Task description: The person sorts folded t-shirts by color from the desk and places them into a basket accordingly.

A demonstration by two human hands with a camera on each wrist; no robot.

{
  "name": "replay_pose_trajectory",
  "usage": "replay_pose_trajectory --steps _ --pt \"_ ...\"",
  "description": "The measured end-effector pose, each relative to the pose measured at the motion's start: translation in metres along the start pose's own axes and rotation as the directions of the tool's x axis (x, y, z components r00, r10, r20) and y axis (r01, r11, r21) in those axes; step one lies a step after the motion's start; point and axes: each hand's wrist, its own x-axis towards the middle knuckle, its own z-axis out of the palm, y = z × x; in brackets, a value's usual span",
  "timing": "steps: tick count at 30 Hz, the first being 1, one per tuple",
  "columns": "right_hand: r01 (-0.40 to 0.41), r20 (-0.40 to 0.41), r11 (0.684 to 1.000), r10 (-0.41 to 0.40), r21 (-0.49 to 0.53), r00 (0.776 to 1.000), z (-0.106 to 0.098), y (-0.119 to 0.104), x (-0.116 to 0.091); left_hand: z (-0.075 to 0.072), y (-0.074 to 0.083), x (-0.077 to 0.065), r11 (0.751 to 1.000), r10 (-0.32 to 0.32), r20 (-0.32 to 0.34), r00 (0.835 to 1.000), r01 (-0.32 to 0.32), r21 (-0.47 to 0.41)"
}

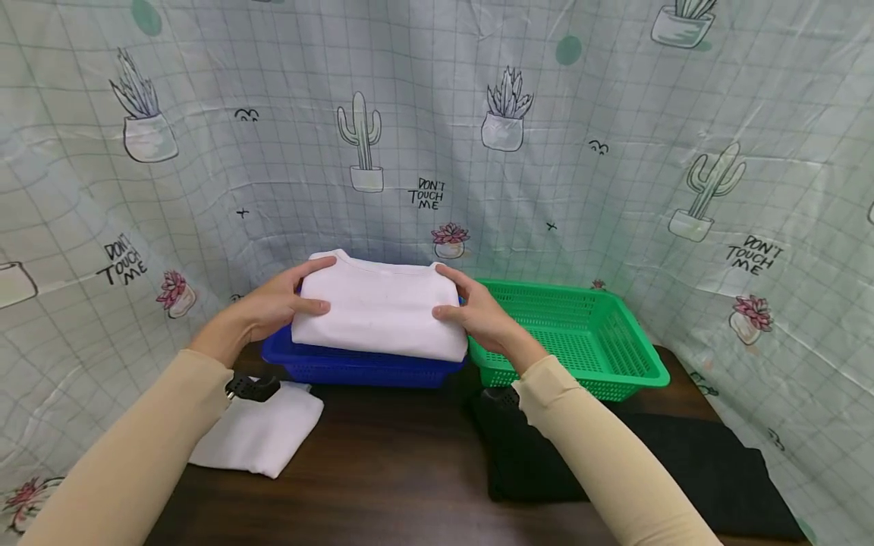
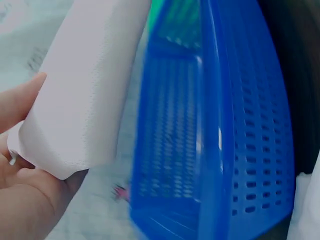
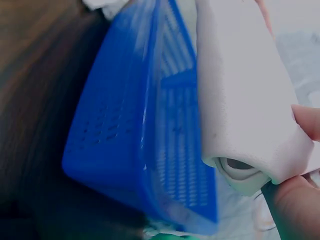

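A folded white shirt (image 1: 382,307), its curved neckline along the far edge, is held up between both hands over the blue basket (image 1: 369,371). My left hand (image 1: 276,303) grips its left end, thumb on the near face. At the right end my right hand (image 1: 478,311) pinches the cloth the same way. In the left wrist view the shirt (image 2: 85,90) hangs beside the basket (image 2: 215,125), whose slatted floor shows bare. From the right wrist view, the rolled layers of the shirt (image 3: 245,100) show at its end.
A green basket (image 1: 635,334) stands right of the blue one. Folded white cloth (image 1: 273,432) lies at the left front of the dark wooden table (image 1: 396,455). Black clothes (image 1: 696,462) lie at the right, partly under my right forearm. A patterned curtain (image 1: 423,114) hangs close behind the baskets.
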Motion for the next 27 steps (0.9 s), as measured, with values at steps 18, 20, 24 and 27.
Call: replay_pose_trajectory --steps 18,20,24,27 --pt "-0.075 -0.129 0.983 0.054 -0.167 0.990 0.018 0.049 0.057 -0.018 -0.065 0.049 0.994 -0.097 -0.072 0.993 0.093 -0.057" --pt "-0.084 -0.149 0.979 0.057 -0.183 0.987 0.019 0.052 0.059 -0.016 -0.068 0.051 0.994 -0.102 -0.079 0.992 0.097 -0.058" --pt "-0.092 -0.172 0.980 0.061 -0.177 0.983 0.022 0.055 0.062 -0.013 -0.073 0.056 0.993 -0.108 -0.110 0.988 0.102 -0.058" --pt "-0.114 -0.169 0.979 0.085 -0.168 0.982 0.023 0.057 0.065 -0.011 -0.078 0.060 0.992 -0.121 -0.139 0.983 0.117 -0.039"
